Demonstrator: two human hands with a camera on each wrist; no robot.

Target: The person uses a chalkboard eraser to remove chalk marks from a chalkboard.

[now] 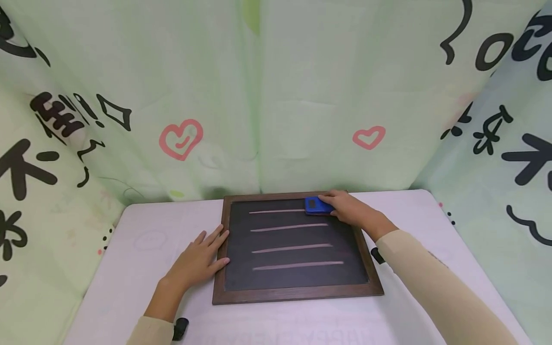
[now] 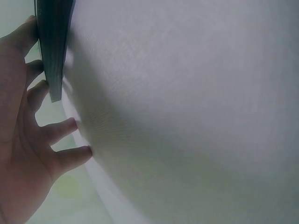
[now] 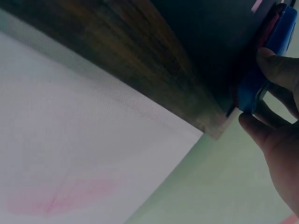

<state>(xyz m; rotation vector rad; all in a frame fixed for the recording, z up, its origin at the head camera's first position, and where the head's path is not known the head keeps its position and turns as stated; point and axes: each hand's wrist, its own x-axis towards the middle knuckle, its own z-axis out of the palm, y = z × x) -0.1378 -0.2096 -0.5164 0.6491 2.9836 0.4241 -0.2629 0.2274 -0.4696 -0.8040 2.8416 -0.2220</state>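
Note:
A blackboard (image 1: 297, 280) in a brown wooden frame lies on the table, with several pink chalk lines (image 1: 297, 265) drawn across it. My right hand (image 1: 351, 209) grips a blue eraser (image 1: 316, 206) against the board's upper right part, at the right end of the top line. In the right wrist view, thumb and fingers hold the sides of the eraser (image 3: 275, 51). My left hand (image 1: 196, 261) rests at the board's left edge with fingers spread, thumb and some fingertips touching the frame (image 2: 53, 42). Other fingertips of that hand reach the tabletop.
The white table (image 1: 151, 239) carries the board near its back edge. A pale green curtain (image 1: 302, 96) with hearts and black lettering surrounds the table behind and at both sides. A faint pink smudge (image 3: 70, 193) marks the table's right part.

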